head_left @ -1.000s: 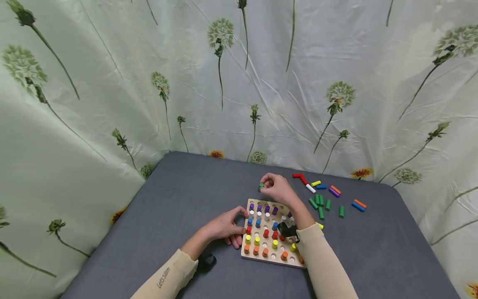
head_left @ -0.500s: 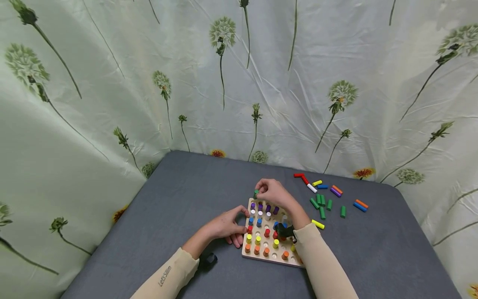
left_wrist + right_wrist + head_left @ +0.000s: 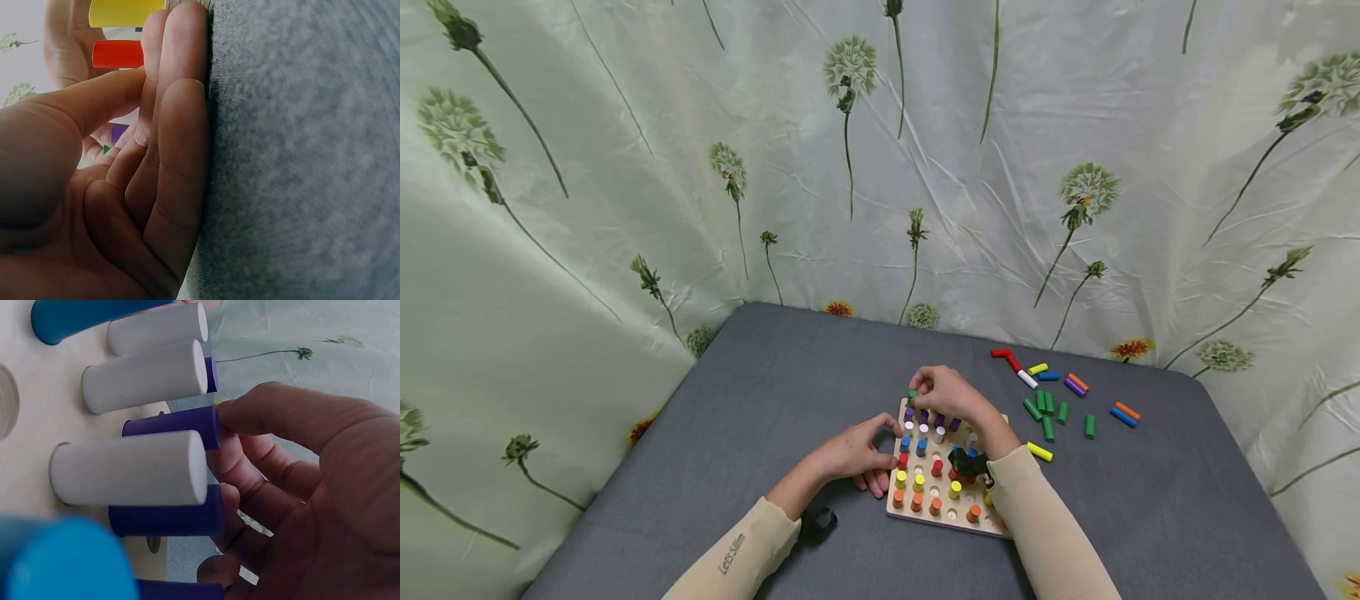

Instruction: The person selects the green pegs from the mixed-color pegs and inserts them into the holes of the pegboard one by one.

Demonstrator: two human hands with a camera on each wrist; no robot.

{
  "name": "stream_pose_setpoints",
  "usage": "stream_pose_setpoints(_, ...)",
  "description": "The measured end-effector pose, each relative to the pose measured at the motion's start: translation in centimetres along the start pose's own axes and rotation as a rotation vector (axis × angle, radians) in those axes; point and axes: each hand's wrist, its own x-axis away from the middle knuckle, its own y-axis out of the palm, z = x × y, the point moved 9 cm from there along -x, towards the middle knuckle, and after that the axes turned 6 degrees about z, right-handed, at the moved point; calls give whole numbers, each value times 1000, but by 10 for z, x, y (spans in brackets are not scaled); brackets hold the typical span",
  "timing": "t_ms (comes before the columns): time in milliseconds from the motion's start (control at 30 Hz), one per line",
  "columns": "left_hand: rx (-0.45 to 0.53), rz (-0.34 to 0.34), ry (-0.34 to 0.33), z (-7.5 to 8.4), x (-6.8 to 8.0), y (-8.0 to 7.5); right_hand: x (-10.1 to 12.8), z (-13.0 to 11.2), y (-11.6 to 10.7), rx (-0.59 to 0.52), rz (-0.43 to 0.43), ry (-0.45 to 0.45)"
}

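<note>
My right hand [image 3: 946, 392] pinches a green wooden peg [image 3: 912, 395] at the far left corner of a light wooden pegboard [image 3: 927, 519]. In the right wrist view, purple and white pegs [image 3: 134, 469] hide it. My left hand [image 3: 848, 454] touches the board's left edge. Its thumb lies close to a red peg [image 3: 119, 54], and the other fingers [image 3: 181, 125] stretch out low along the tabletop. Upright pegs fill the board in colour rows: purple, white, blue, red, yellow and orange, with some holes bare. My right forearm covers part of its right side.
Right of the board lie several loose green pegs [image 3: 1063, 412], a yellow peg [image 3: 1040, 452], and orange-and-blue [image 3: 1123, 415] and orange-and-purple pairs [image 3: 1076, 384]. Red, white, yellow and blue pegs lie farther back. A flower-print curtain [image 3: 805, 167] borders the grey table [image 3: 805, 358].
My right hand has brought the green peg left and nearer, down to the board's far left corner. The left hand keeps its place at the edge.
</note>
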Motion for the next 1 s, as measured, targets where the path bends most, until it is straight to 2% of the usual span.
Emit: stream_pose_setpoints(1000, -16, 12, 1, 2, 1, 0, 0, 0, 5, 13, -37, 14)
